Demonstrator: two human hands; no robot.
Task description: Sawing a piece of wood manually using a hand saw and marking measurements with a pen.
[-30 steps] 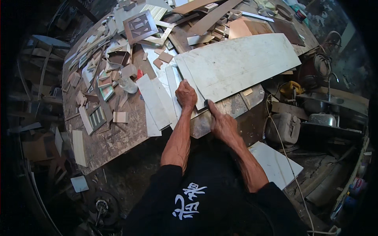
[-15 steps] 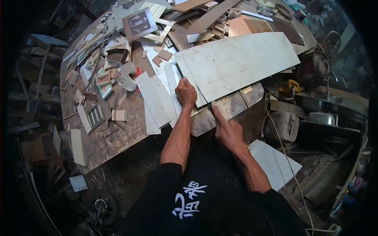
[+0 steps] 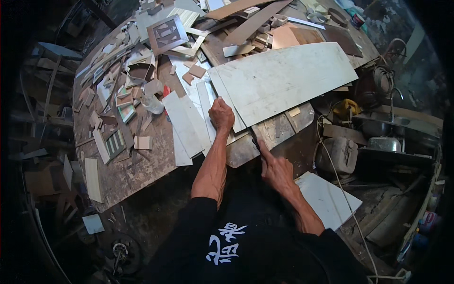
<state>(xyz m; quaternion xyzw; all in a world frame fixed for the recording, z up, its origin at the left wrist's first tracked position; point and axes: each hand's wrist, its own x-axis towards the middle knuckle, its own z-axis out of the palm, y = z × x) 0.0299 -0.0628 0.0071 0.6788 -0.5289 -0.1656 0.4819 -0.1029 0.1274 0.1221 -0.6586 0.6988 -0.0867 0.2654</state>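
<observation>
A large pale board (image 3: 288,78) lies across the bench, with a straight line or seam running near its left end. My left hand (image 3: 221,115) is closed at that end, its fingers curled over the board's left edge. In my closed right hand (image 3: 276,168) is a slim dark knife-like tool (image 3: 256,142), the index finger stretched along it. Its tip points toward the board's near left corner, close to the lower end of the line. The exact kind of tool is hard to make out. Narrow pale panels (image 3: 182,123) lie left of my left hand.
Wood offcuts and small frames (image 3: 166,33) crowd the bench's left and far sides. A clear plastic cup (image 3: 152,102) stands among them. Toward the right are a jerrycan (image 3: 338,154), a metal sink (image 3: 385,143) and a hanging cable (image 3: 338,173). Another pale panel (image 3: 326,199) rests below the bench.
My right hand has drawn back toward me and slightly right, so more of the dark tool shows beyond the board's near edge. My left hand keeps its place on the board.
</observation>
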